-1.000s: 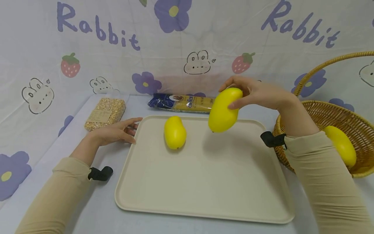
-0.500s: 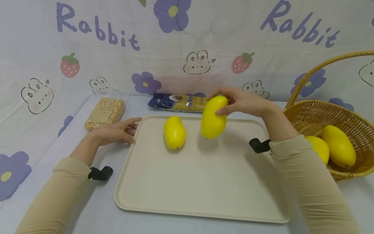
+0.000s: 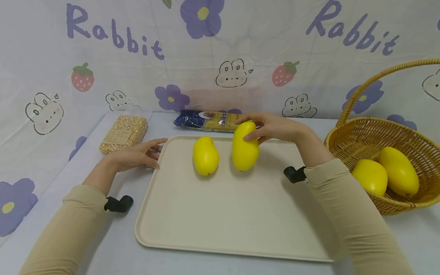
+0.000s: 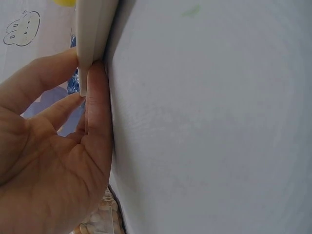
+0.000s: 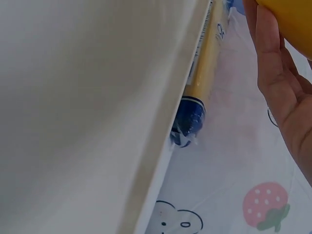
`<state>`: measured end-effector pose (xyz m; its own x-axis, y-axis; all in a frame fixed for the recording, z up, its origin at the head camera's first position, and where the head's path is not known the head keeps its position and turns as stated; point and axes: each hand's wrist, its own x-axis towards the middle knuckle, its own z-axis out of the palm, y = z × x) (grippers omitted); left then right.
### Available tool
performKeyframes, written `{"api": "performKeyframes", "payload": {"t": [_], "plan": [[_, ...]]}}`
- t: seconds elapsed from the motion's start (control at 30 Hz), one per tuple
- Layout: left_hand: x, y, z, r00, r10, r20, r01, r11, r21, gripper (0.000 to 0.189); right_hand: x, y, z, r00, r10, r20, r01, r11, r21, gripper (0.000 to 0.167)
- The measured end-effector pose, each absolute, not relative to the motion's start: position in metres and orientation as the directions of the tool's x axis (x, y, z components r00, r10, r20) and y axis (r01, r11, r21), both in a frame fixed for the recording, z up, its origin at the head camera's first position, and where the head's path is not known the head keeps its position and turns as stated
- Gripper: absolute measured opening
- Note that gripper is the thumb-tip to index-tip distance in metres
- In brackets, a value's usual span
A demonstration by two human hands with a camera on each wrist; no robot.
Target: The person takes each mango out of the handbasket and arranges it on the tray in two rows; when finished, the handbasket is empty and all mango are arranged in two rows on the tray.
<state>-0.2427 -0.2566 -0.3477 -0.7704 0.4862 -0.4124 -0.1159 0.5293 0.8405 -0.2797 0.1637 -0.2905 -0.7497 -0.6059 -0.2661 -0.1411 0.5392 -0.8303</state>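
Note:
A yellow mango (image 3: pixel 245 151) stands lengthwise close over the beige tray (image 3: pixel 237 214); my right hand (image 3: pixel 275 128) grips its upper end, thumb on the near side. Another mango (image 3: pixel 206 156) lies on the tray to its left. My left hand (image 3: pixel 135 156) holds the tray's far left corner; in the left wrist view its fingers (image 4: pixel 98 105) lie on both sides of the rim. The right wrist view catches only part of the held mango (image 5: pixel 292 22) at its top right corner.
At the right stands a wicker basket (image 3: pixel 357 147) with a tall handle and two mangoes (image 3: pixel 398 172) inside. A pasta packet (image 3: pixel 207 120) lies behind the tray. Left of it sits a bag of grains (image 3: pixel 123 133). A printed cloth hangs at the back.
My right hand has carried the mango left and down, nearer the other one on the tray. A second mango in the basket has come into sight from behind the right arm. The left hand stays put.

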Motion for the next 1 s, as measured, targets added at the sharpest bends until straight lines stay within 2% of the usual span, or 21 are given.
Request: {"api": "performKeyframes", "payload": {"t": [0.43,0.8,1.0], "plan": [[-0.242,-0.256,-0.346,-0.77,0.484,-0.416,-0.119,0.532,0.838,0.096,-0.285,0.148,-0.304,-0.74,-0.579,-0.343,-0.028,0.537,-0.843,0.051],[-0.243,-0.257,-0.349,-0.768,0.491,-0.41,-0.117,0.522,0.845,0.096,-0.287,0.143,-0.315,-0.76,-0.513,-0.399,0.025,0.589,-0.807,0.063],[-0.244,-0.257,-0.35,-0.768,0.492,-0.41,-0.117,0.521,0.845,0.096,-0.288,0.142,-0.318,-0.774,-0.478,-0.414,0.059,0.597,-0.8,0.055]]}}
